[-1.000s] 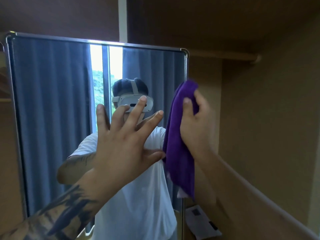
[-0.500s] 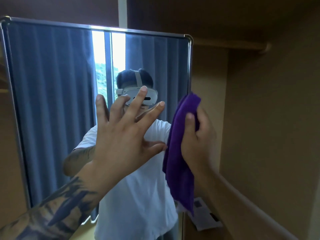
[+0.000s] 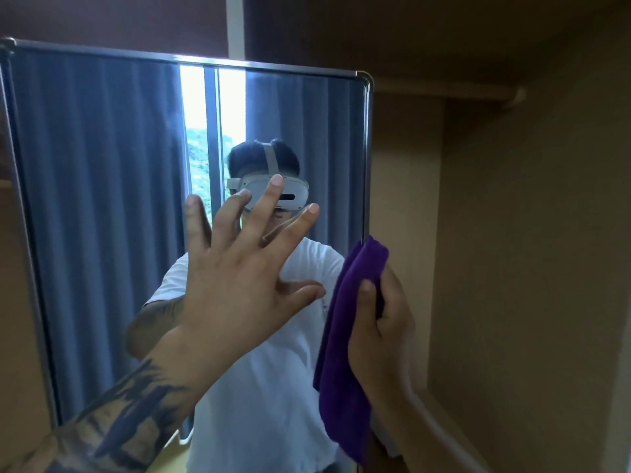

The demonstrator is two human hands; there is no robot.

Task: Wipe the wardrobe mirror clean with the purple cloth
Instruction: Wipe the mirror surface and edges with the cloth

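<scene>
The mirror [image 3: 102,199] was seen standing upright in a thin metal frame, filling the space ahead of both hands. The left hand [image 3: 239,288] was held up flat in front of the glass with its fingers spread wide and nothing gripped; whether the palm actually pressed on the glass could not be told from this angle. A tattooed forearm [image 3: 112,425] was seen running down from that hand toward the lower left corner of the view.

Just to the right of the left hand's thumb, the purple cloth [image 3: 345,363] was held against the right edge of the mirror. It was grasped by the right hand [image 3: 382,332], whose thumb was laid over the front of the fabric while the other fingers were curled behind it. The cloth was bunched at the top above the thumb, and its loose end was left hanging below the hand, along the lower part of the mirror's right edge.

Blue curtains [image 3: 95,182] and a bright strip of window [image 3: 194,107] were reflected in the glass above and to the left of the left hand. A person in a white shirt [image 3: 266,387] was reflected behind both hands. A brown wardrobe wall [image 3: 529,268] was seen to the right of the right hand.
</scene>
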